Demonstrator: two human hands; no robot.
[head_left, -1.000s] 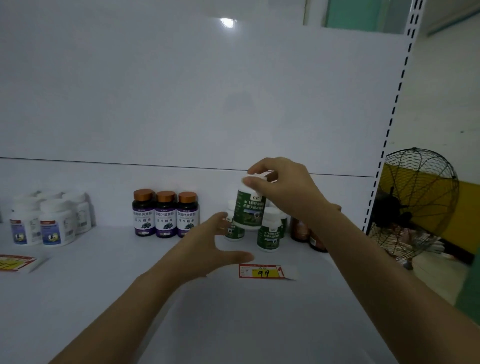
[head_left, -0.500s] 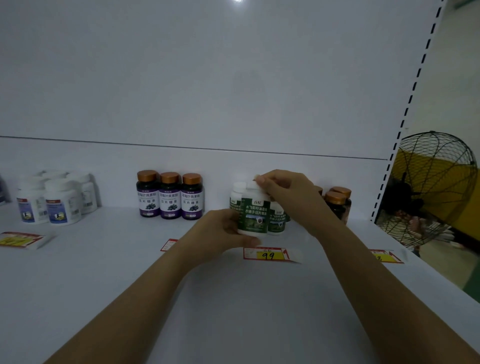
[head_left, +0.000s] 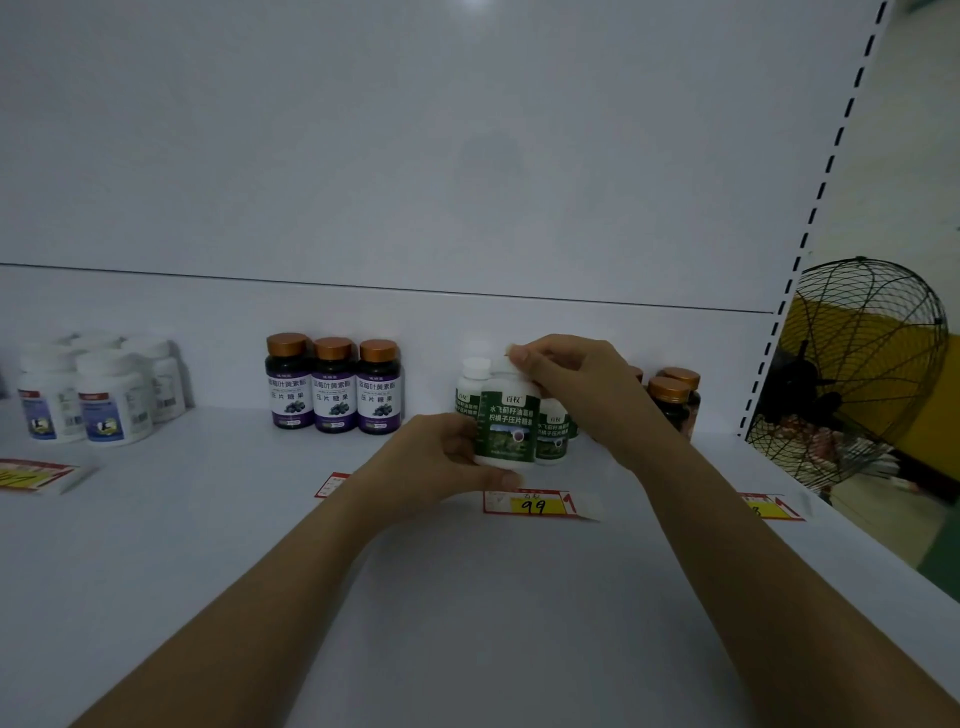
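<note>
This is a shop. A white shelf (head_left: 467, 597) carries rows of supplement bottles (head_left: 333, 387), each row behind a price tag (head_left: 532, 504). A slotted upright (head_left: 826, 171) edges the shelving.

The price tag (head_left: 535, 504) reads "99" (on yellow); the green bottle (head_left: 508, 431) says "压片糖果".

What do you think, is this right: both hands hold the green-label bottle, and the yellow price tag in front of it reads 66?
Not quite. In the head view the yellow price tag reads 99, not 66. The rest stands: the left hand and the right hand both hold the green-label bottle, and the tag lies in front of it.
</note>
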